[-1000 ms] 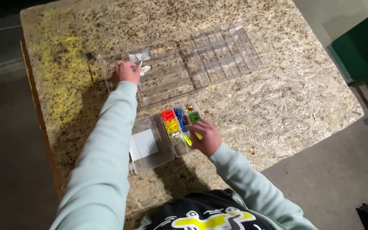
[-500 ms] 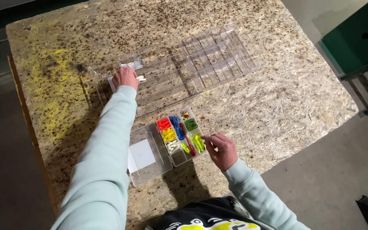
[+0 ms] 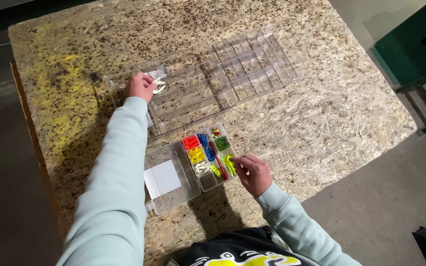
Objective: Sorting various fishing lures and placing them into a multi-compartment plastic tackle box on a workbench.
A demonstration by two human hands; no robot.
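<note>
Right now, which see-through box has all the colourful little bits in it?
The small clear box nearest the person, by the right hand. Its compartments hold red, blue, yellow and green pieces. The big clear organiser farther back looks almost bare, with only a few white bits by the left hand.

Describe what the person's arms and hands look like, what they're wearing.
Both arms wear long, pale mint-green sweatshirt sleeves with ribbed cuffs at the wrists. The left hand and right hand are bare: no gloves, and no rings or watch visible. No markings show on the sleeves.

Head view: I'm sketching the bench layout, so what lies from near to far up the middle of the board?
Small parts box with coloured bits, then the large clear organizer, then bare board.
</note>
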